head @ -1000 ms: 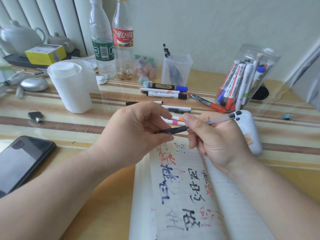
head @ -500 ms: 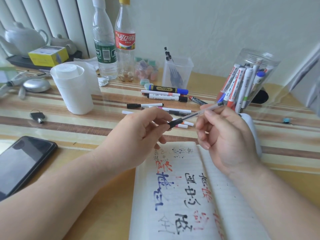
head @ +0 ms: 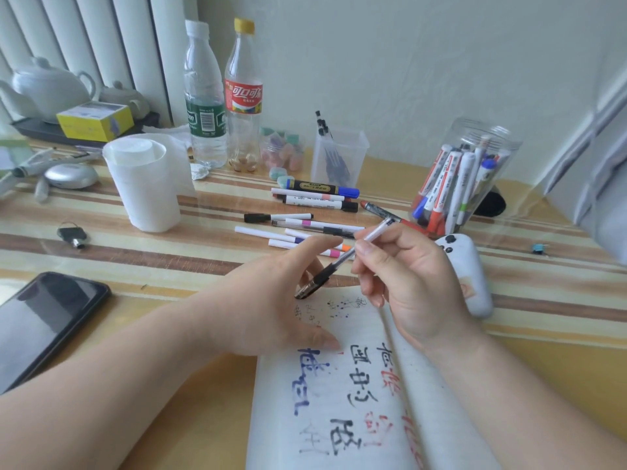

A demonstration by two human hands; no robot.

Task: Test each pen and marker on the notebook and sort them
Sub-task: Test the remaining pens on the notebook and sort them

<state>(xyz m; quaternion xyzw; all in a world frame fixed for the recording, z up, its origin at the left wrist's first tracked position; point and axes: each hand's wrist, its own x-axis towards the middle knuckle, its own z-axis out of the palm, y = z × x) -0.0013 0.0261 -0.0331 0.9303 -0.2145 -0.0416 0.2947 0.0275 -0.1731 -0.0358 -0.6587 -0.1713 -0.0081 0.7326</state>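
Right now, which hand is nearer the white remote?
Right. The right hand, holding a pen, sits just left of the white remote; the left hand is farther left.

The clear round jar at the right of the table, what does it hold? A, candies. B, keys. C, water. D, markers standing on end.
D: through the jar's clear wall you can see white markers with red, blue and green ends, packed together on end and leaning.
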